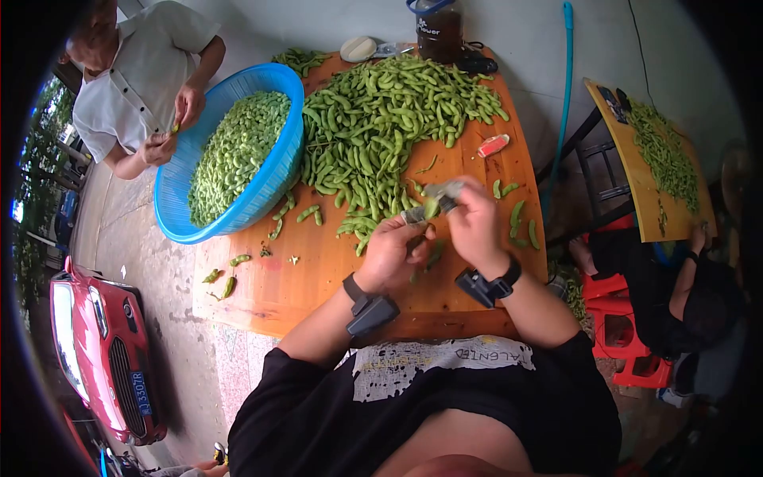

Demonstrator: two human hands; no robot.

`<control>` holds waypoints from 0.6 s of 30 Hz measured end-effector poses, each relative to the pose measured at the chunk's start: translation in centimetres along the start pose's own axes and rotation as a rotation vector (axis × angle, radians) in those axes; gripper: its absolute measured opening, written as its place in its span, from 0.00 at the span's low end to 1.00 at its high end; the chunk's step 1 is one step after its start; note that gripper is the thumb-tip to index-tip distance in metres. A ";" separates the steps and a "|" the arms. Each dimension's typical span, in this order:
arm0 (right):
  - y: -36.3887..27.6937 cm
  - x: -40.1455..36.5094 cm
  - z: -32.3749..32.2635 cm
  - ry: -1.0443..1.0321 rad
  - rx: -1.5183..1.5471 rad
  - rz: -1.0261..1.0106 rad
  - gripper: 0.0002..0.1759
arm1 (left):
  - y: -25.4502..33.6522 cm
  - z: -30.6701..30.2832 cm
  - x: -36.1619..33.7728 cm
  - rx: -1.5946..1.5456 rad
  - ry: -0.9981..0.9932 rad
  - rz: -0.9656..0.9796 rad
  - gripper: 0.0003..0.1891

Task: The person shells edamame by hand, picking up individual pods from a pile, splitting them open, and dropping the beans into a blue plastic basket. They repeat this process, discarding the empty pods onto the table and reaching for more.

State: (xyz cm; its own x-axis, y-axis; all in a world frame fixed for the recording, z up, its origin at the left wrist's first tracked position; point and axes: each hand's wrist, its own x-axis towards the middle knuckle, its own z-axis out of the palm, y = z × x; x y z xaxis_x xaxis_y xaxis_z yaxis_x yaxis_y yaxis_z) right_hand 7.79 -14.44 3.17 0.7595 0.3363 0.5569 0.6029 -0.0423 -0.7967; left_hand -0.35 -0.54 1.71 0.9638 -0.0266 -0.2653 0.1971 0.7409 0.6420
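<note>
Left hand [393,253] and right hand [474,226] together pinch a pod [431,208] near the heap [381,119]; a slipping grip may flick it away.

1. The left hand [393,254] is held up in front of the chest, back toward the camera, its fingers curled in and its thumb pressed to the forefinger in a tight pinch.
2. The right hand [477,226] sits just beside it, a little farther out, knuckles up, its fingers closed in a pinch that meets the left's.
3. The fingertips [413,215] of both hands wear grey wrapping.
4. The left forearm [326,326] and right forearm [540,310] are bare, bent at the elbows, and angle inward so the wrists come near each other.
</note>
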 end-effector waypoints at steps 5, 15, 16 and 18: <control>-1.9 3.0 -8.2 -0.344 -0.837 0.072 0.20 | 2.7 -2.4 0.6 0.277 0.280 0.306 0.07; 3.1 2.7 3.3 -0.573 -0.690 0.011 0.13 | 4.1 -2.6 0.6 0.122 0.333 0.193 0.04; 2.9 2.7 2.7 -0.538 -0.587 0.038 0.14 | 4.2 -2.2 0.4 0.165 0.339 0.197 0.04; 1.0 3.0 1.2 -0.522 -0.373 0.193 0.14 | 3.8 -1.8 0.4 0.200 0.344 0.201 0.05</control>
State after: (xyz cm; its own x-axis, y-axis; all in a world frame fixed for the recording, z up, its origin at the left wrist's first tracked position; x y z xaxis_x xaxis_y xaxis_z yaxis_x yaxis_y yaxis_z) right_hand 10.42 -12.36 3.73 0.7008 0.6971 0.1515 0.5835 -0.4381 -0.6838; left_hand 0.46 3.49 2.72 0.8775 0.3546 -0.3230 0.0755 0.5629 0.8231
